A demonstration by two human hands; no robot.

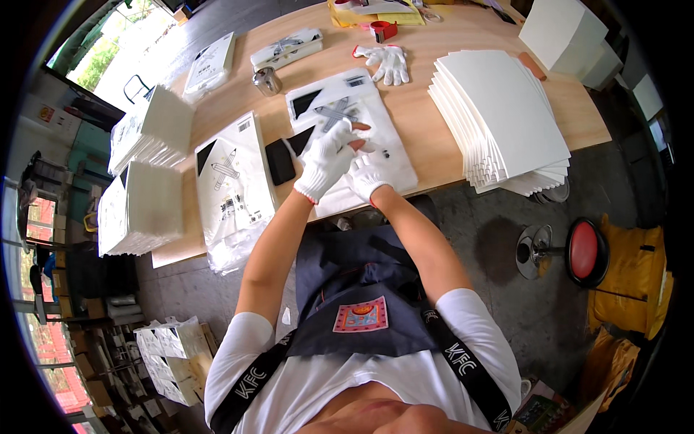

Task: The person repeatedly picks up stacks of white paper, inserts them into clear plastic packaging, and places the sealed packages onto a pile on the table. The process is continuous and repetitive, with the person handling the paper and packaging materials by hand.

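My left hand (329, 160), in a white knit glove with bare thumb and index tips, hovers over or rests on a flat plastic-wrapped pack (394, 155) with a black corner and a pencil print. Its bare fingertips are apart, and I see nothing between them. My right hand (367, 177), gloved too, lies fairly flat on the pack's near part, its fingertips partly hidden by the left. Beside my left wrist a black triangle (301, 140) shows, perhaps another pack's corner. A black phone-like slab (280, 162) lies left of it, touching a similar wrapped pack (235, 173).
Stacks of wrapped packs (144, 210) stand along the left table edge. A fanned pile of white sheets (499, 108) is at the right. Beyond lie a spare glove (387, 64), a metal can (267, 81) and a red tape dispenser (383, 30). A red-seated stool (587, 242) is off to the right.
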